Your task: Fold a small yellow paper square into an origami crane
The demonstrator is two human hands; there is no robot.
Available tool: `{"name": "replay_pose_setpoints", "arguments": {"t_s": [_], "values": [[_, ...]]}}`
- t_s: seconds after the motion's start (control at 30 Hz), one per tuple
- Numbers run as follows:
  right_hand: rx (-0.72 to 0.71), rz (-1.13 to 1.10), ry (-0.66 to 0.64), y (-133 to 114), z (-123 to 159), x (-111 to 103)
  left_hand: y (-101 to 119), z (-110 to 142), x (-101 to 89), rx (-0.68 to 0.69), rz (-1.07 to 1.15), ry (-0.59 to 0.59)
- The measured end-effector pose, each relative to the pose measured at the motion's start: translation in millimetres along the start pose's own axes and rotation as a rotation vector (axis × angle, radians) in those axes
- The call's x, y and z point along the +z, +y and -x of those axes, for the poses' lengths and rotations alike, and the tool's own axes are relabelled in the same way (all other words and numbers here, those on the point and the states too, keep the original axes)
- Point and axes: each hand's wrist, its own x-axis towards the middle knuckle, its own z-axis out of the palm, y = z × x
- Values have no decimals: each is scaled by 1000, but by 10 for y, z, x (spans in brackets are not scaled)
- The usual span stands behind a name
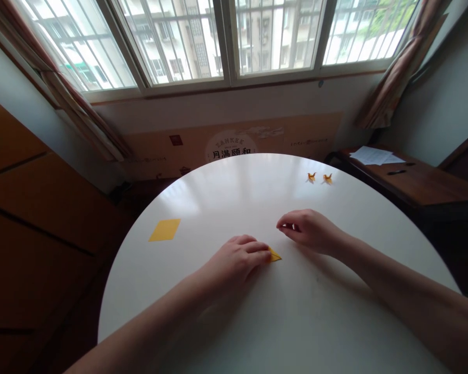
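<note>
Head | left hand [239, 255] holding 1 folded paper [273, 255] | right [310, 229] pinched | 1 sheet [164, 230] | 2 figures [311, 177]

Open lane on the white table [230, 192]: far middle, between the yellow sheet [164, 230] at left and the small folded figures [311, 177] at far right. Narrow gap between left hand [244, 254] and right hand [306, 228]; folded yellow paper [274, 255] juts into it from under the left fingers. Wider room near middle, between forearms. Left forearm [171, 311] blocks near left, right forearm [390, 275] near right.
</note>
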Motion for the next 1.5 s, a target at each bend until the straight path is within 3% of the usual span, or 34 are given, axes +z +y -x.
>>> {"name": "replay_pose_setpoints", "arguments": {"t_s": [0.13, 0.27, 0.37, 0.5, 0.6, 0.83, 1.0, 1.13, 1.3, 1.5], "values": [[26, -24, 31, 45, -7, 13, 283, -8, -15, -168, -129, -53], [15, -55, 39, -12, 26, -19, 526, 8, -5, -236, -71, 22], [-28, -79, 6, -86, 52, -63, 486, 22, -45, -240, -49, 65], [-82, -90, -74, -134, 67, -121, 299, 34, -122, -26, 5, 40], [-101, -84, -129, -127, 73, -147, 265, 41, -128, 45, 15, -22], [-79, -86, -168, -77, 85, -158, 514, 18, 4, -129, -154, -94], [-122, -158, -324, -63, 95, -184, 517, -3, 22, -201, -101, 18], [-137, -146, -388, -89, 88, -193, 407, 25, -33, -146, -21, 86], [-144, -73, -365, -138, 67, -173, 353, 21, -53, -42, 17, -11], [-152, -21, -344, -179, 66, -159, 464, 15, -40, -147, -70, -119]]}}
